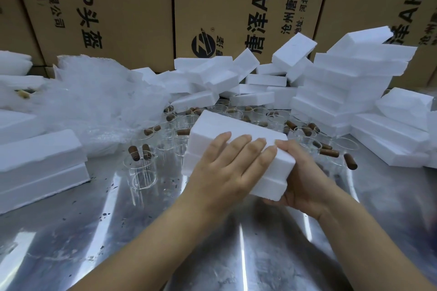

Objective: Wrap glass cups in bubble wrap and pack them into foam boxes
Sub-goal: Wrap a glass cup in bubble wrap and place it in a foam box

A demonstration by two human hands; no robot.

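I hold one closed foam box [227, 130] over the bench [71, 231] at near centre, left hand [227, 168] pressing flat on its lid, right hand [300, 179] gripping its right end, and the many bare glass cups [142, 172] behind it suggest most wrapping and packing remains.

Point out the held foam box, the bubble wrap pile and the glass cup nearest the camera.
foam box [233, 129]: head view, bare top face beyond the fingers.
bubble wrap [94, 101]: head view, middle of the pile.
glass cup [142, 176]: head view, clear side wall.
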